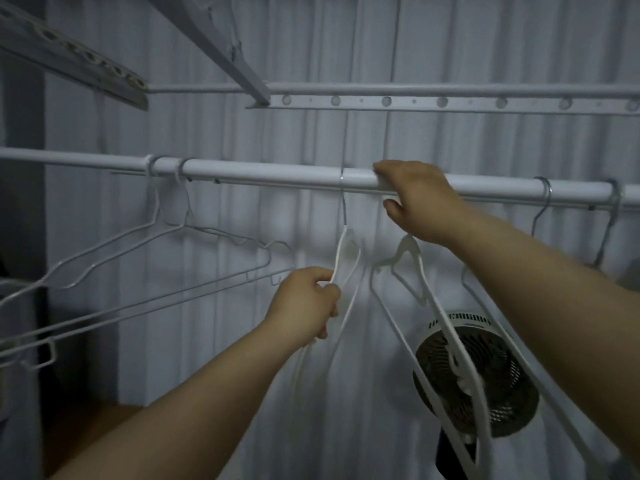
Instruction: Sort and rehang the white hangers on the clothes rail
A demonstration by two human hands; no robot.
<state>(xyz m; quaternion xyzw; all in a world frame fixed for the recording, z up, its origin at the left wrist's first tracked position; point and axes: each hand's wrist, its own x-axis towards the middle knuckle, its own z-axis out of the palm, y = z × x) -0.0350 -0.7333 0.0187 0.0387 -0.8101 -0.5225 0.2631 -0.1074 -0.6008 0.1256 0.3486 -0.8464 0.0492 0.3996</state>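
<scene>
Beneath the clothes rail (242, 174), a person's left hand (304, 301) grips one arm of a white hanger (341, 251) hanging edge-on, hooked just above and to its right, while the right hand (419, 199) curls over the rail atop a second hanger (407, 251).

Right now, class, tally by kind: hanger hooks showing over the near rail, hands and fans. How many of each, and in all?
Hooks over the rail: 5; another may hide under the right hand
Hands: 2, the left hand gripping a hanger
Fans: 1
Total: 8
</scene>
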